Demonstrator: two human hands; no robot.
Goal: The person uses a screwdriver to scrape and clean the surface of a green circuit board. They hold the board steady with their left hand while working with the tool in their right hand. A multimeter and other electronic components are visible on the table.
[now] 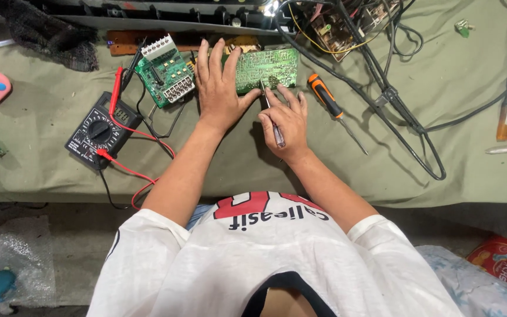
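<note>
Pressing flat on the long green circuit board (265, 67), the left hand (218, 88) lies palm down with its fingers spread and straight, pointing away from the body, the thumb angled out toward the other hand; it grips nothing, only bears down on the board's left part. The left forearm runs straight back to the torso. The right hand (289, 120) sits just beside it, fingers curled around a slim metal-shafted tool (272, 114) held like a pen, its tip touching the board's near edge while the handle end juts back over the wrist. The right forearm slants in from the right. The board rests on the olive cloth-covered surface (218, 164), near its far edge. To the left of it a smaller green board (165, 71) lies tilted, with a black multimeter (102, 130) and its red and black leads nearer the left edge. An orange-handled screwdriver (331, 105) lies just right of the right hand, untouched, beside a loop of black cables (406, 117).
</note>
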